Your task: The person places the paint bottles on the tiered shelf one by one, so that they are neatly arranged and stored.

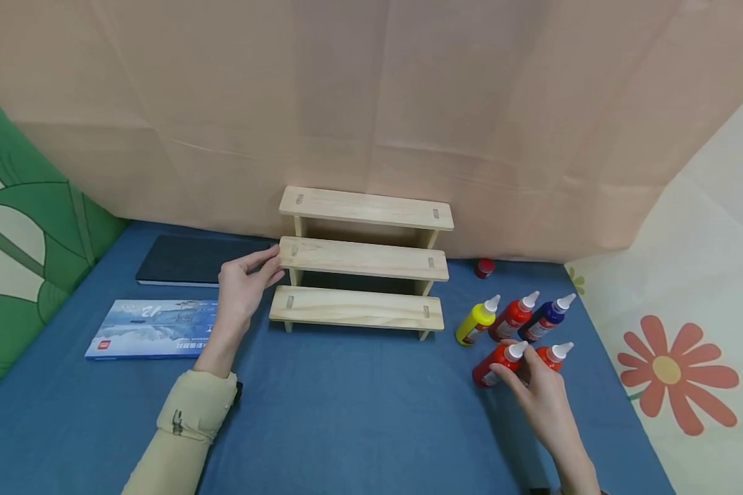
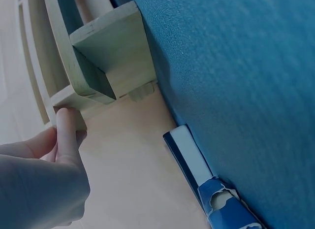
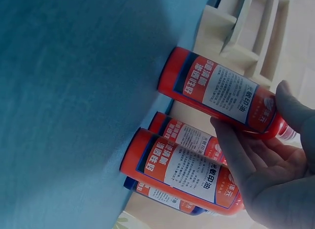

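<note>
A three-tier wooden stand [image 1: 362, 258] rises at the back of the blue-covered table. My left hand [image 1: 241, 285] pinches the left end of its middle tier between thumb and fingers, as the left wrist view also shows. On the right, my right hand [image 1: 543, 395] holds a red bottle [image 1: 492, 364] near its white nozzle cap; the bottle tilts slightly in the head view. Close beside it stand another red bottle [image 1: 554, 355], partly behind the hand, a yellow bottle [image 1: 475, 323], a further red bottle [image 1: 511, 319] and a dark blue bottle [image 1: 545, 319]. Labels show in the right wrist view.
A small red round object [image 1: 485, 268] sits behind the bottles. Left of the stand lie a black flat book [image 1: 192, 260] and a blue-and-white flat box [image 1: 151, 330]. A beige cloth [image 1: 371, 103] hangs behind the stand.
</note>
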